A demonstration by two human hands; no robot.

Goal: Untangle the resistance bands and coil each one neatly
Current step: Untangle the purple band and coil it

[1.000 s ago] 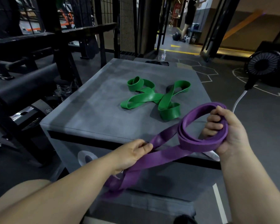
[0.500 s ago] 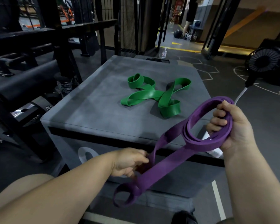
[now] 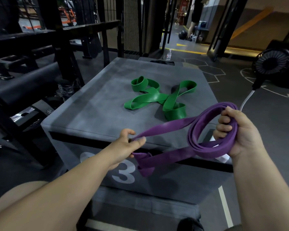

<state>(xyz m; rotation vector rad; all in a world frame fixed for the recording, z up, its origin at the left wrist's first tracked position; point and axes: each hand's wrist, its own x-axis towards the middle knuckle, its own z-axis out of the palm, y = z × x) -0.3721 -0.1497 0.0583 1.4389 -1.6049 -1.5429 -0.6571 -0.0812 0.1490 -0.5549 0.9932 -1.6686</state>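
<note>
A purple resistance band (image 3: 167,126) is partly wound into a coil of a few loops, and my right hand (image 3: 238,135) grips that coil at the right, fingers curled through it. My left hand (image 3: 125,147) pinches the loose end of the same band near the front edge of the grey box (image 3: 90,110); the band's tail folds and hangs just below that hand. A green resistance band (image 3: 157,98) lies twisted in several loops on top of the box, beyond both hands and untouched.
The grey padded box bears a large number 3 on its front. Black gym machines and a padded roller (image 3: 23,84) stand at the left. A black fan (image 3: 274,64) with a white cable (image 3: 247,100) sits on the floor at the right. A person stands far back.
My left hand has risen and slid along the purple band toward its end, drawing it taut; the hanging tail is much shorter. The right hand keeps its grip on the coil.
</note>
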